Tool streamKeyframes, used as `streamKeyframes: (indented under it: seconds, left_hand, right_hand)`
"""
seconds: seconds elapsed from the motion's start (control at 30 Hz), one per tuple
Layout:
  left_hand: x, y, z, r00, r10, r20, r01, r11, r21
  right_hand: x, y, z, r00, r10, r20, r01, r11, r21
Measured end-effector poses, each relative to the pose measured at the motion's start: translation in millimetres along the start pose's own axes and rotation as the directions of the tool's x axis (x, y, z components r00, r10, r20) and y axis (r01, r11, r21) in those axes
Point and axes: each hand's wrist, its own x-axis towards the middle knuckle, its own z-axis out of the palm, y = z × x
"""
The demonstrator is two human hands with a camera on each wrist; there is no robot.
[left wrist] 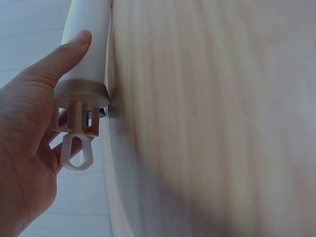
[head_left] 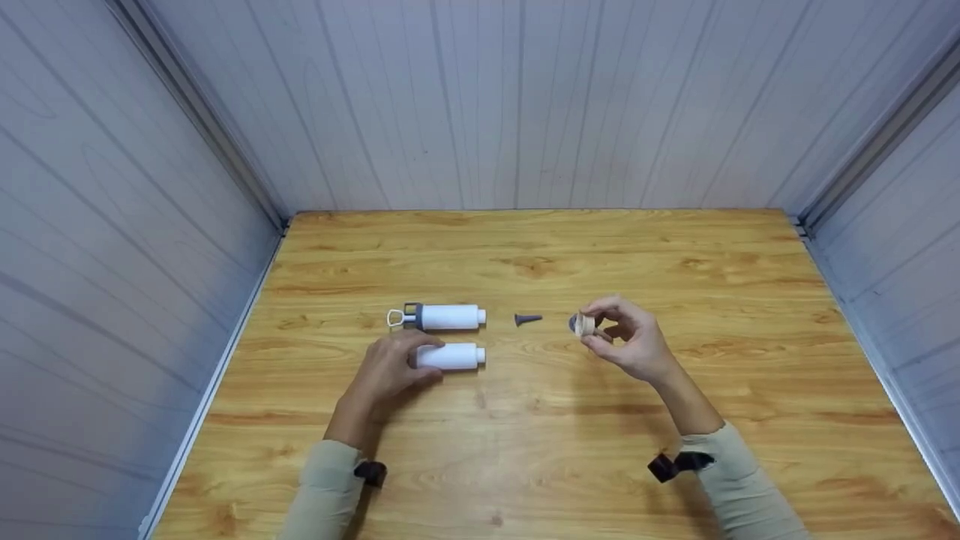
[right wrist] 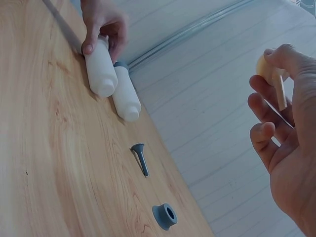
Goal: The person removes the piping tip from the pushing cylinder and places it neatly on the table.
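My left hand [head_left: 391, 365] grips the nearer white hand pump [head_left: 454, 356], which lies on the table with its narrow tip to the right. In the left wrist view, this pump's beige collar [left wrist: 81, 93] and loop handle [left wrist: 77, 153] show beside the palm. A second white pump [head_left: 450, 316] with a dark grey collar and a pale loop handle lies just beyond. My right hand [head_left: 634, 339] pinches a small beige flanged piece [head_left: 586, 324] above the table. A grey flanged cup [right wrist: 164, 216] lies on the table below it.
Between the pumps and my right hand lies a tapered dark grey nozzle [head_left: 528, 319]. The wood-grain table [head_left: 525, 450] meets pale panel walls [head_left: 480, 105] at the back and both sides. A small black camera [head_left: 370, 472] is strapped to each wrist.
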Motion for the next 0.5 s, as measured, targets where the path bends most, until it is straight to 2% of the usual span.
streamKeyframes:
  seconds: [0.3,0.5]
  left_hand:
    - [-1.4,-2.4,-0.7,1.0,0.02,-0.021,-0.02,1.0,0.009]
    - [-0.9,-2.9,-1.1,1.0,0.016,-0.01,-0.016,1.0,0.009]
  right_hand:
    - [-1.2,-1.8,0.8,0.998,-0.001,-0.06,-0.002,0.999,-0.047]
    - [-1.6,-1.7,0.1,0.997,0.005,-0.075,-0.01,0.998,-0.065]
